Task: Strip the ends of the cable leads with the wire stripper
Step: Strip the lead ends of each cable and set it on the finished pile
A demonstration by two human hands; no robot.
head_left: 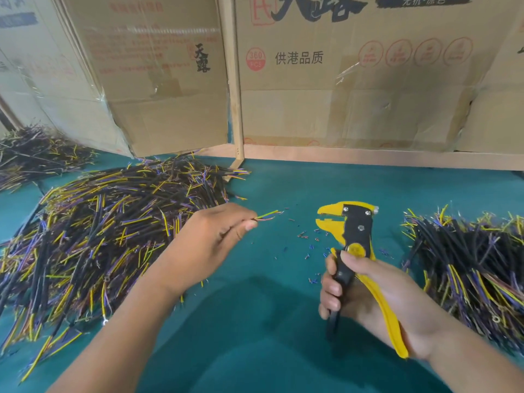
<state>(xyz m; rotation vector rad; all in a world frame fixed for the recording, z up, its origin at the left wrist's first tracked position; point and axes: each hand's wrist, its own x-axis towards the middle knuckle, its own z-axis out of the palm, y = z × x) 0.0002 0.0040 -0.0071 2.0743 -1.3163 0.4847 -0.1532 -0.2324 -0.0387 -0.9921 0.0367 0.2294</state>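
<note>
Right cardboard box [368,80] behind the table: black characters "供港品质"; beside them a red round stamp [255,59] reading "360 PCS"; large black brush characters along its top edge, cut off by the frame; a smaller line at top right reading "无抗·原色"; four red round seals, too faint to read. Left cardboard box [158,75]: black vertical characters "天露"; faded red print lines, unreadable.

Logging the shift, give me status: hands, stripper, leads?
Left hand pinches cable leads. Right hand grips wire stripper, its mouth open, apart from leads. Nothing between them.
</note>
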